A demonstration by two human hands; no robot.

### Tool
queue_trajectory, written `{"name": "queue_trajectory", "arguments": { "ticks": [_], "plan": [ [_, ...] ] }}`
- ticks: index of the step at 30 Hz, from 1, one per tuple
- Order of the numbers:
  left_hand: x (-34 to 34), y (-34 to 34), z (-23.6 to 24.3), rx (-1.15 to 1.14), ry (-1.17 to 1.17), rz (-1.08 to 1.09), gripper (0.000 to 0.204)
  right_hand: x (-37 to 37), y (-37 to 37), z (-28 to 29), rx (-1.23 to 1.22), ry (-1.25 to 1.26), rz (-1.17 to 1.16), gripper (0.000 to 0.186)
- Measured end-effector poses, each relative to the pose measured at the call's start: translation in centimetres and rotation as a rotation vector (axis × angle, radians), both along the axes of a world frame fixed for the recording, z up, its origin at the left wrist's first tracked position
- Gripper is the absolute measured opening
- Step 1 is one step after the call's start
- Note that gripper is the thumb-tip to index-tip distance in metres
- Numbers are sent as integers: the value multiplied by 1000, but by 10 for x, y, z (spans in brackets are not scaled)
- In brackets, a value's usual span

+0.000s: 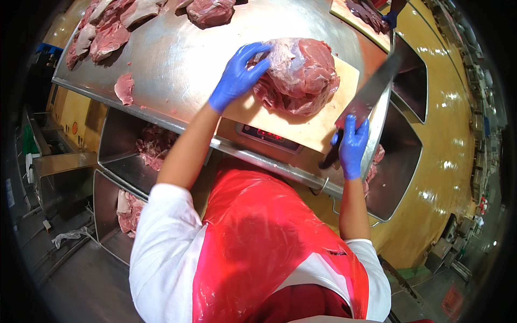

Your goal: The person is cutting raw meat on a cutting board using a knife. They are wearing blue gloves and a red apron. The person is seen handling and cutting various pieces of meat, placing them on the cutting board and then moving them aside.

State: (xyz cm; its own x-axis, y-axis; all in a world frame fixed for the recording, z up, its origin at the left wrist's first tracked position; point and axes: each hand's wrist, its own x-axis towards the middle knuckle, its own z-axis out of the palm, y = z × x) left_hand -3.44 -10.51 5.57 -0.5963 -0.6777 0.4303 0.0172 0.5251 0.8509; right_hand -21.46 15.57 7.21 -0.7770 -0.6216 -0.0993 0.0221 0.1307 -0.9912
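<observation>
A large piece of red meat [301, 72] with a pale membrane on top lies on a cream cutting board [339, 126]. My left hand [237, 78], in a blue glove, touches the meat's left side with fingers apart. My right hand [353, 148], also gloved in blue, holds a large knife [371, 86] at the board's right edge, its blade angled up and to the right. A scale with a red display [269, 134] shows below the board's front edge.
The steel table [172, 62] carries meat cuts [110, 40] and a small scrap [124, 89]. Steel bins [121, 161] with meat hang at left and right [398, 172]. Another worker's gloved hand [390, 19] is beside a board at top right.
</observation>
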Motion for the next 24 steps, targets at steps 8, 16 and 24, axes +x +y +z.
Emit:
{"name": "queue_trajectory", "arguments": {
  "ticks": [8, 16, 24],
  "plan": [
    [18, 33, -22, 345, -484, 350, 33, 73, -68, 31, 293, 689, 554, 51],
    [36, 18, -45, 407, -232, 214, 16, 88, -104, 14, 307, 908, 626, 72],
    [46, 13, -55, 462, -198, 125, 12, 69, -22, 24, 639, 965, 805, 79]
  ]
}}
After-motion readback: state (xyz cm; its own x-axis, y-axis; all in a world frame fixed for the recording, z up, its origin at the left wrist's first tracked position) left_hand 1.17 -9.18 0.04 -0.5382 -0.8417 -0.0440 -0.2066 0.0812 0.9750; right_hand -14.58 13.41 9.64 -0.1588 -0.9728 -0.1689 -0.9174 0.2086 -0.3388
